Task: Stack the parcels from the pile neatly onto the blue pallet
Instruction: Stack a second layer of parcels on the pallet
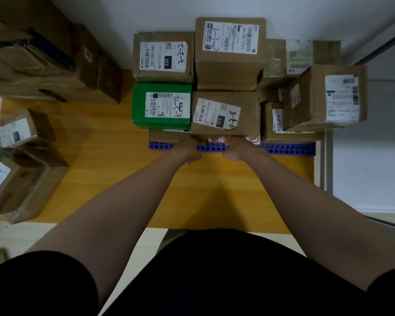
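Note:
The blue pallet (287,148) lies on the wooden floor against the wall, its perforated front edge showing. Several parcels are stacked on it: a green box (161,106), brown boxes at the back (163,57) (230,50), and a tilted brown box (326,98) at the right. A brown parcel marked 4-3-8 (225,115) sits at the front middle of the stack. My left hand (188,150) and my right hand (238,149) both reach under its near edge, fingers curled against its front face. The fingertips are hidden beneath it.
A pile of brown parcels stands at the left: large stacked cartons (43,55) at the back and smaller labelled boxes (16,131) (21,183) nearer me. A white wall runs behind the pallet. A metal door frame (327,160) borders the right side.

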